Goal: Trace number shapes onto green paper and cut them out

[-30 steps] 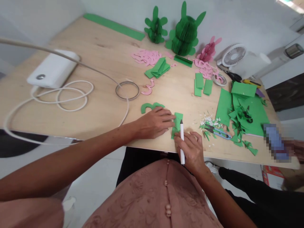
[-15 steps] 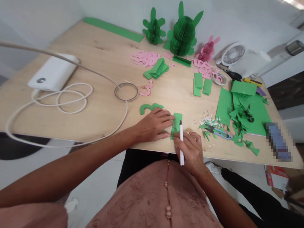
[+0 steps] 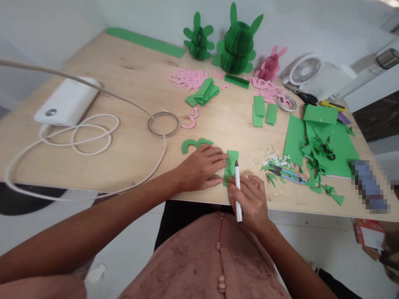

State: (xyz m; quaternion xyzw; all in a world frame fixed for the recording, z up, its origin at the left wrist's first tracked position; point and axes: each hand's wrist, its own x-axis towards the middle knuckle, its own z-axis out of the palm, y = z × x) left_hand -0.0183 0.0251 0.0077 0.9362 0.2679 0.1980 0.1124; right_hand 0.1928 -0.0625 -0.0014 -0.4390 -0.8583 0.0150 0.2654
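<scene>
Left hand, lying palm-down and unclenched, is pinning a narrow green paper strip near the front edge of a pale wooden counter; right hand is gripping a slender white dark-ended pen. Even pressure should be keeping the strip steady (thin paper being slippery). Compared with earlier, both hands are staying put; a black trouser leg is leaving view.

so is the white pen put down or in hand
In hand: the right hand holds the white pen, which slants across it with the dark end pointing forward.
</scene>
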